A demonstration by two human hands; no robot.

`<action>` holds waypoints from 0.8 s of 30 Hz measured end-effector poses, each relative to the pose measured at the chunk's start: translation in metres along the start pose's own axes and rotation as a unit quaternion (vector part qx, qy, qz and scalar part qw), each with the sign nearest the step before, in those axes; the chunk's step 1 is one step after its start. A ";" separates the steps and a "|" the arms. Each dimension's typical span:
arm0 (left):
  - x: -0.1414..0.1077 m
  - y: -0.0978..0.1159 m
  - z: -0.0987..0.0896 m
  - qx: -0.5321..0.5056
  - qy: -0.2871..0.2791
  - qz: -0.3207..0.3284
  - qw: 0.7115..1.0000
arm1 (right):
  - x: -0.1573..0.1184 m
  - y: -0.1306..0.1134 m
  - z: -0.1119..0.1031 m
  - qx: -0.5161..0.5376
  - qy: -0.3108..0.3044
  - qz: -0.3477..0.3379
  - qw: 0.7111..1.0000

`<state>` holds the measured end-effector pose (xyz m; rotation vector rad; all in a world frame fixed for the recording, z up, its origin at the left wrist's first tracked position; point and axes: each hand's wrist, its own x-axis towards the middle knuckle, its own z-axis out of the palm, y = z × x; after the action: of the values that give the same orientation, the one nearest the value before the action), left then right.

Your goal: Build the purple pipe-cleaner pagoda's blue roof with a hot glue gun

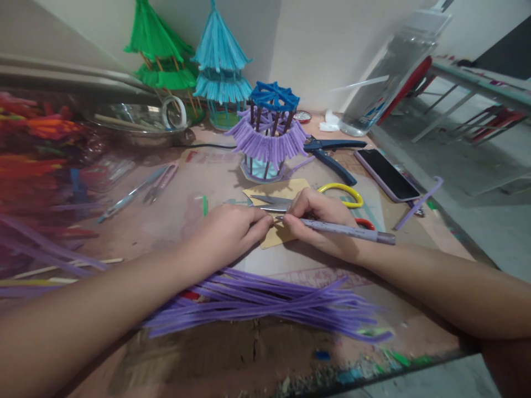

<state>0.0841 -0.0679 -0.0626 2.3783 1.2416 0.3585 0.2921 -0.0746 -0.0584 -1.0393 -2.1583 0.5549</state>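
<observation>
My right hand [321, 221] is closed around a grey-purple pen [346, 229], its tip pointing left. Close to that tip, my left hand [238, 229] has its thumb and forefinger pressed together; whatever they pinch is too small or hidden to make out. Both hands are over a piece of yellow card [276, 239]. Scissors with a yellow and a red handle [342, 188] lie partly under my right hand, blades pointing left. Behind the hands stands a small pavilion model [267, 138] with purple pipe-cleaner eaves and a blue top ring.
Purple pipe cleaners [265, 301] lie along the near side. Blue pliers [336, 157], a phone [388, 174] and a large clear bottle [390, 77] are to the right. Green [155, 38] and light-blue pavilion models [222, 55] stand behind, beside a metal bowl [128, 124].
</observation>
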 end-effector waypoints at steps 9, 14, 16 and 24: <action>-0.002 -0.002 0.001 -0.004 0.008 0.007 1.000 | 0.000 0.001 0.000 0.003 -0.004 0.000 1.000; -0.001 -0.002 0.001 -0.009 0.004 -0.001 1.000 | 0.000 0.001 -0.001 -0.002 0.000 -0.004 1.000; -0.001 -0.002 0.001 -0.011 0.005 0.001 1.000 | 0.000 0.001 -0.001 -0.001 -0.002 -0.004 1.000; 0.000 -0.002 0.000 -0.026 0.006 -0.003 1.000 | -0.001 0.001 0.000 0.007 0.000 0.004 1.000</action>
<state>0.0824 -0.0668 -0.0634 2.3308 1.2300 0.3979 0.2926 -0.0748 -0.0596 -1.0416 -2.1471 0.5732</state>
